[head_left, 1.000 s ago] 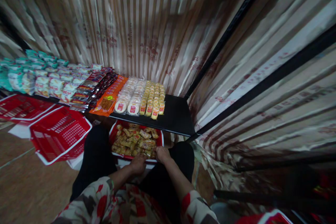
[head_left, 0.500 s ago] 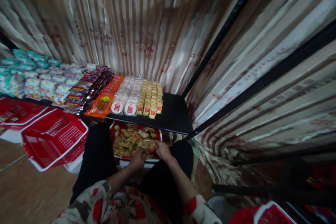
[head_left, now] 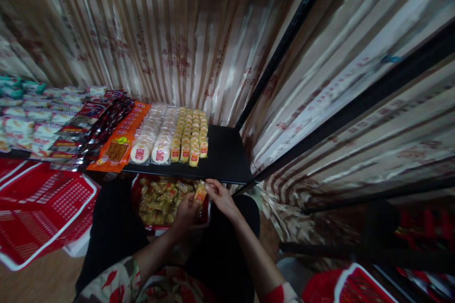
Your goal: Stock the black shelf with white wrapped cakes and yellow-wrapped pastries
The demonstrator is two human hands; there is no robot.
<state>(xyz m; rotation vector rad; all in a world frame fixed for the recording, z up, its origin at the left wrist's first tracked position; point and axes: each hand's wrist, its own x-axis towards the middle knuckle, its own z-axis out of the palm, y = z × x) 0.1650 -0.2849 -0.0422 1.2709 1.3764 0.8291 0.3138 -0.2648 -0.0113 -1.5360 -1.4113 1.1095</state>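
Between my two hands is a small yellow wrapped snack (head_left: 200,192) with a red label, held upright in front of the shelf edge. My left hand (head_left: 186,212) grips its lower end. The fingers of my right hand (head_left: 221,197) pinch its upper right side. Below them, between my knees, a red basket (head_left: 204,221) holds many loose yellow wrapped snacks (head_left: 159,201). Above, on the black shelf (head_left: 227,151), rows of matching yellow snacks (head_left: 192,135) stand beside round white packaged crackers (head_left: 161,151).
Left along the shelf lie orange pretzel-stick bags (head_left: 119,147), dark red packets (head_left: 83,123) and white bags (head_left: 46,128). Another red basket (head_left: 53,208) stands on the floor at left, and one more red basket (head_left: 366,289) is at lower right. A black post (head_left: 284,52) rises at the shelf's right end.
My hands have lifted the yellow snack from among the loose ones up towards the shelf edge. The view has shifted right, so the shelf goods appear further left.
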